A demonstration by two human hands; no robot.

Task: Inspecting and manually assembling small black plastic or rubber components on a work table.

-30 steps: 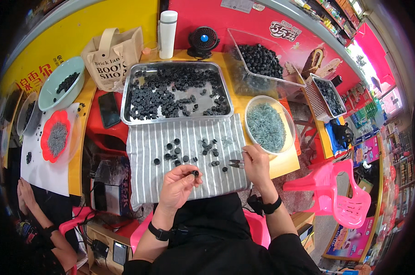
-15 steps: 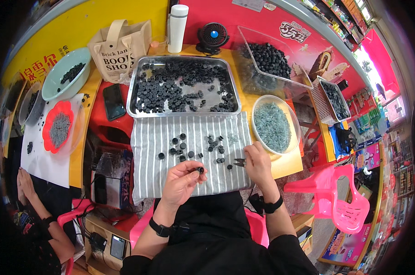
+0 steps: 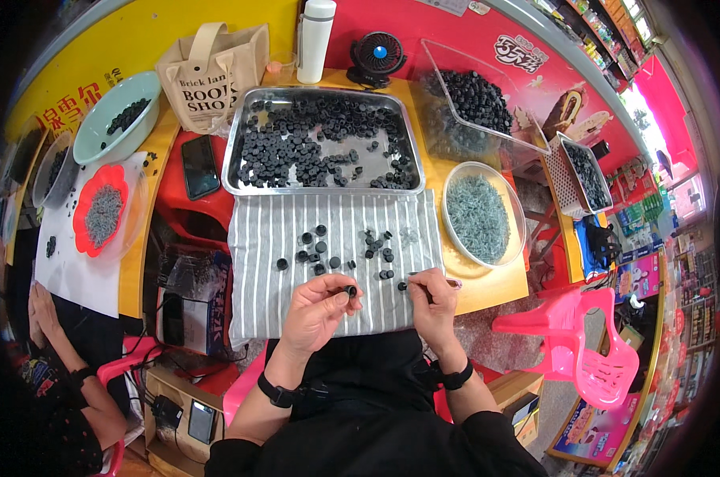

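Above the near part of a grey striped cloth, my left hand pinches a small black cap, its hollow end showing. To its right, my right hand is closed around a small dark two-pronged tool, mostly hidden by the fingers; only a bit sticks out. A loose black cap lies beside the fingertips of that hand. Farther up the cloth are several more black caps and a few clear pieces.
Behind the cloth stands a metal tray of black parts. To the right sit a tub of clear pieces and a clear bin. A phone lies on a red stool at left. Another person's hands rest at far left.
My right hand has moved left and turned, so the tool's prongs no longer point out toward the left. My left hand still pinches the black cap in nearly the same place.
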